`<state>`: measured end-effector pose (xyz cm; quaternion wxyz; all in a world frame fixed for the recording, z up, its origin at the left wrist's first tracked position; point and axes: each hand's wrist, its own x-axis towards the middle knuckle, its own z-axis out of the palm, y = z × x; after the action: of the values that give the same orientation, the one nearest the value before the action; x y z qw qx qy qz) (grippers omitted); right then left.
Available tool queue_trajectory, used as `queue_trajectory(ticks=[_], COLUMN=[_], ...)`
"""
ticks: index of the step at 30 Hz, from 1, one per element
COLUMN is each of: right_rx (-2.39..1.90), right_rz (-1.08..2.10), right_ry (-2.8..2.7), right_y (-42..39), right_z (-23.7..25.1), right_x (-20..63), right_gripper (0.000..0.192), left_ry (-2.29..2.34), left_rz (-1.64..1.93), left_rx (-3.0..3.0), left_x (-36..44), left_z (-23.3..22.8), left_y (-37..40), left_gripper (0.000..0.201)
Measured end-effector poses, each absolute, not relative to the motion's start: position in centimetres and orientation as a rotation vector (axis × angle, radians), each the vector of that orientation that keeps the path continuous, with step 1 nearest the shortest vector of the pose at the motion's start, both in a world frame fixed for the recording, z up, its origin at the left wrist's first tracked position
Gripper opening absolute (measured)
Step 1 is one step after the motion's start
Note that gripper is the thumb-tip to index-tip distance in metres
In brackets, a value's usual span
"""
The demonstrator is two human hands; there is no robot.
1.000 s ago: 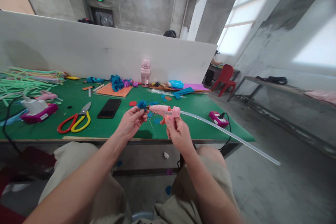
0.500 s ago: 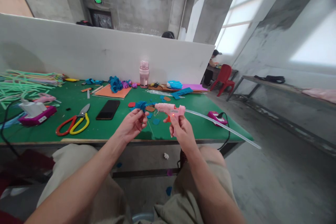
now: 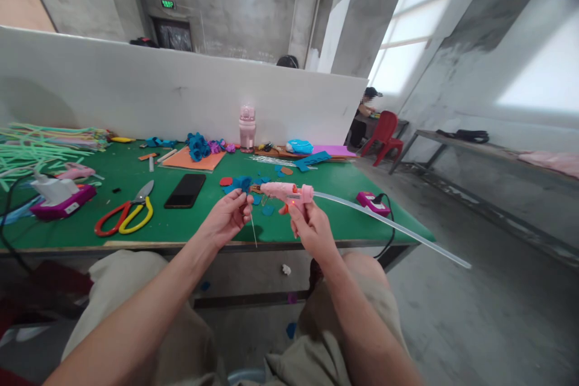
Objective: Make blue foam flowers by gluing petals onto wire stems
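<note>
My right hand (image 3: 310,226) grips a pink glue gun (image 3: 284,191) with a small red light on its side. A long clear glue stick (image 3: 389,224) juts from its back toward the right. The gun's nozzle points left at a small blue felt flower (image 3: 243,184), which my left hand (image 3: 226,217) pinches by a thin wire stem (image 3: 253,230) that hangs down. Both hands hover over the near edge of the green table (image 3: 190,226).
Red-and-yellow scissors (image 3: 124,216) and a black phone (image 3: 185,190) lie to the left. A magenta box (image 3: 61,202), green pipe cleaners (image 3: 36,145), a pink bottle (image 3: 246,128), felt pieces and a white partition (image 3: 136,93) surround the table. A person sits by a red chair (image 3: 384,132) at the back.
The glue gun's nozzle has come back close to the blue flower after drawing slightly away; the long glue stick has swung down again. The left hand holds nearly still.
</note>
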<state>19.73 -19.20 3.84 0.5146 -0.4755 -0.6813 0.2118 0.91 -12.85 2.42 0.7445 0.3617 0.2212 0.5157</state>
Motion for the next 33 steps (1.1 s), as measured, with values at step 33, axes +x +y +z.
queue_trajectory(ticks=[33], right_rx=[-0.862], right_rz=[1.084], right_ry=[-0.857], right_y=[-16.8], right_z=[2.3], right_x=[18.1], right_gripper=[0.027], left_ry=[0.696], left_rz=[1.242], left_rx=[1.028], left_x=[2.1], left_z=[2.7], left_y=[-14.0], left_gripper=[0.027])
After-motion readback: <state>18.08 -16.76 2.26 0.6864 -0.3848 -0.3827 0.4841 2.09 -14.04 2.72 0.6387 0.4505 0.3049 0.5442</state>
